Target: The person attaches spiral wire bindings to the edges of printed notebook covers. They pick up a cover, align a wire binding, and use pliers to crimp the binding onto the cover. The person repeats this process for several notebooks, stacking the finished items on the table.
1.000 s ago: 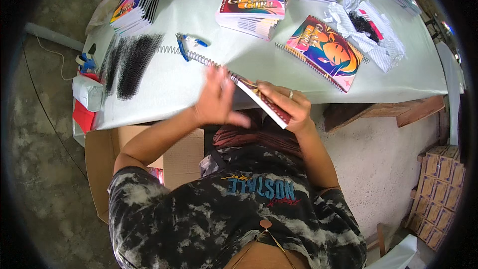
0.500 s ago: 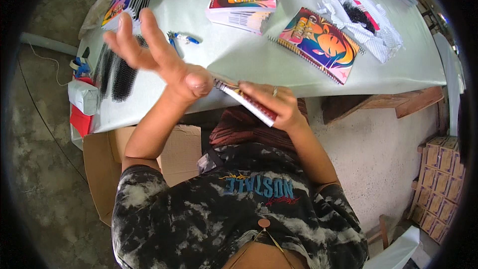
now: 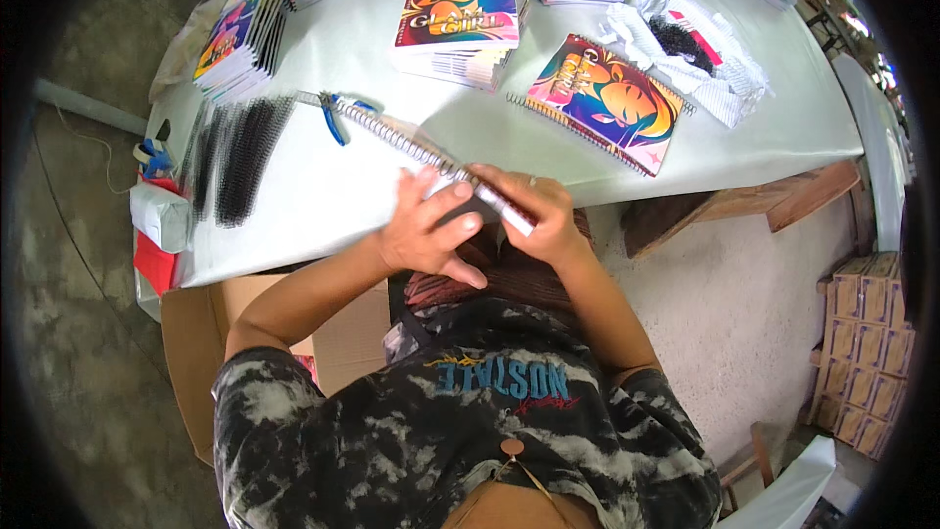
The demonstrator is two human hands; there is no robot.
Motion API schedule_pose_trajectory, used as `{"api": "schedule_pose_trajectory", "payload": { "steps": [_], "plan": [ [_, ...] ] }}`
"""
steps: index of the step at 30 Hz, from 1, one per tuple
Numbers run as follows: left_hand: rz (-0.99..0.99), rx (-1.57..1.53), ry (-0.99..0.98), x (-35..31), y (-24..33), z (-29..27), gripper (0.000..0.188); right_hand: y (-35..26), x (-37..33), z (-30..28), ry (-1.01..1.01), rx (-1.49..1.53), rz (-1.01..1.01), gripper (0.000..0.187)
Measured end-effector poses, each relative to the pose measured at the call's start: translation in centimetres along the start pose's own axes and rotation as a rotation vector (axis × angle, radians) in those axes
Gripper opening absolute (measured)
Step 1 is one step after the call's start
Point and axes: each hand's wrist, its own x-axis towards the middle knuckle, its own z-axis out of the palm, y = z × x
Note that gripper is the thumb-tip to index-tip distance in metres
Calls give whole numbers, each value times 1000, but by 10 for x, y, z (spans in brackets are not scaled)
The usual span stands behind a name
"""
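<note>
My right hand (image 3: 540,214) grips the near end of a notebook (image 3: 513,219), which is tilted with its bound edge up. Along that edge runs a spiral coil (image 3: 397,138), its free tip sticking out past the far left corner. My left hand (image 3: 421,227) is beside the coil, fingers spread and slightly blurred, the fingertips at the spine; whether they touch it I cannot tell. Beyond the coil tip lie blue-handled pliers (image 3: 336,123). Another notebook (image 3: 612,103) with a colourful cover lies to the right, coil ends protruding from its spine.
Loose black coils (image 3: 250,162) lie at the table's left. A stack of notebooks (image 3: 458,10) stands ahead, with more stacks along the far edge. Crumpled white wrapping (image 3: 729,88) holds a dark tangle at right. An open cardboard box (image 3: 352,318) sits below the table edge.
My left hand has come down and right from above the table to the notebook's spine. The notebook has turned, so the coil along its edge now shows. The view has shifted slightly.
</note>
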Motion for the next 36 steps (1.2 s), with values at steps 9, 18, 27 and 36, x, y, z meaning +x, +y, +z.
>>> {"api": "schedule_pose_trajectory", "payload": {
  "steps": [9,18,27,36],
  "plan": [
    [-80,-95,-196,-2,9,-7,91,0,5,13,120,100,3,44],
    [-51,-121,-305,4,14,1,101,6,7,14,82,130,94,53],
    [-115,-46,-166,8,22,11,102,-1,8,15,60,115,83,44],
    [-969,-703,116,110,23,-68,33,-80,59,-30,-89,-483,-55,53]
  ]
}}
